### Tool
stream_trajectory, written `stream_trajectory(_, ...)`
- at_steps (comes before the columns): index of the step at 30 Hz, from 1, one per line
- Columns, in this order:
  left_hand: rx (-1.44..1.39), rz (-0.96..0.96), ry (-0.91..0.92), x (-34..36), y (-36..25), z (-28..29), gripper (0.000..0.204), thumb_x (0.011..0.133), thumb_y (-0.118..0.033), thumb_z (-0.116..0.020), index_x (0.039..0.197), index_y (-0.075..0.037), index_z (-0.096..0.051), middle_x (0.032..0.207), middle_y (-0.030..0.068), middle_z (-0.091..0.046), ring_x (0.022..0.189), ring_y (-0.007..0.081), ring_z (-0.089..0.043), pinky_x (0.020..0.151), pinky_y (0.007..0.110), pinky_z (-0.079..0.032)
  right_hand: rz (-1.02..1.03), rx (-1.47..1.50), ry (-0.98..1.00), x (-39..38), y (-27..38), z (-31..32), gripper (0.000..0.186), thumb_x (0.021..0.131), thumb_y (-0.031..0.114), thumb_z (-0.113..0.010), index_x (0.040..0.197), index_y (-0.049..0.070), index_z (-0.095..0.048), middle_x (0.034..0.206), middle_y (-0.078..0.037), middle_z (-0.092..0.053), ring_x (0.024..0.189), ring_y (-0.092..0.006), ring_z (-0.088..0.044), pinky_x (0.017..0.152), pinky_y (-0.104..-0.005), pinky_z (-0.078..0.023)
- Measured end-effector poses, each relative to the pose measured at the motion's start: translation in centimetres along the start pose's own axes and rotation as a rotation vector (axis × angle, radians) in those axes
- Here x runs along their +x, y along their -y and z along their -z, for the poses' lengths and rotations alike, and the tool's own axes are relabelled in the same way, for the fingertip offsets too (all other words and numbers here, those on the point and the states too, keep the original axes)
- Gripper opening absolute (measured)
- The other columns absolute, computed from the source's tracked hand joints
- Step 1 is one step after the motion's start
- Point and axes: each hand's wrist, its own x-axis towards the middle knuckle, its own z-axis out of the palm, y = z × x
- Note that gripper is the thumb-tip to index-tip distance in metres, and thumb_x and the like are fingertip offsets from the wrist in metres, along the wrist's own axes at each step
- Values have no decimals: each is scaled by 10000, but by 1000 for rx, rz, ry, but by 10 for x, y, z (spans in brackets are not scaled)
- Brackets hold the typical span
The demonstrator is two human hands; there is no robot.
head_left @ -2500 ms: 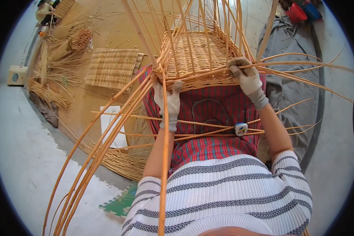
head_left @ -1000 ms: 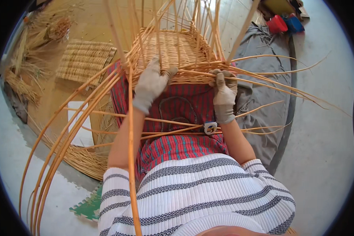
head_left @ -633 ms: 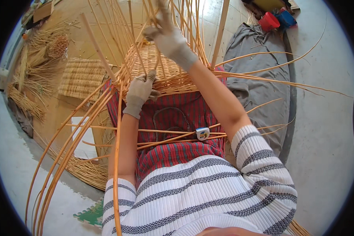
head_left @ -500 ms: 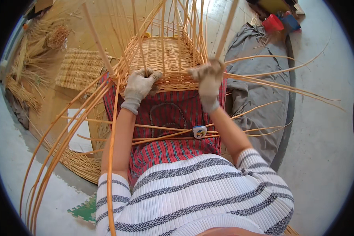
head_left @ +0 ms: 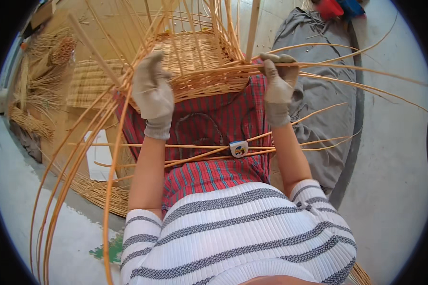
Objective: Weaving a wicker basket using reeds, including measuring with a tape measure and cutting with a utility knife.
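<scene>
Over the person's knees, on a red checked cloth (head_left: 195,123), sits the basket (head_left: 209,88), with tall uprights (head_left: 253,31) poking up around it. What's new: half a second ago the left hand (head_left: 152,90) was pinching at the near edge; now it's lifted, fingers and thumb apart, by the left end of that edge. Can't tell if it's touching. The right hand (head_left: 279,83) has slid out past the right near corner and looks clamped on a long rod (head_left: 347,67). So I'd say the right hand is doing the holding and the left is free. Further out: tape measure (head_left: 238,149) on the lap, grey cloth (head_left: 333,121) to the right, woven mat (head_left: 88,80) to the left.
</scene>
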Motion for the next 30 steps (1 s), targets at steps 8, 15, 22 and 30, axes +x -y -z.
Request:
stream_trajectory(8,376,765,652,-13,12,-51,366,1022,-374,-540,1080,-28,-645,665,72,-647,488,156,-600,474,316,-487,143,-670,272,57,49,-92,396,918,32,-608,1266,88,-428,1109,-124,-618,973,-198,-591,817,-320,-490)
stream_trajectory(15,466,905,562,-6,9,-52,405,1006,-415,-560,1050,-24,-655,550,41,-579,436,151,-547,446,329,-452,983,-1118,313,65,18,-63,241,941,52,-559,1180,57,-526,899,-98,-680,730,-258,-665,655,-358,-527)
stream_trajectory(22,233,829,573,-26,16,-44,277,960,-191,-668,1159,-9,-606,834,60,-664,536,129,-586,478,287,-483,-461,-221,5,-52,37,2,173,1040,125,-496,1137,72,-629,828,-36,-680,652,-83,-623,474,-216,-446)
stream_trajectory(30,940,57,219,-52,5,129,533,810,-190,-801,1293,-166,-575,1145,124,-623,946,269,-650,791,415,-523,-153,-326,677,-55,7,-144,510,1008,363,-562,1369,5,-514,1308,-179,-622,1224,-275,-595,1010,-364,-475)
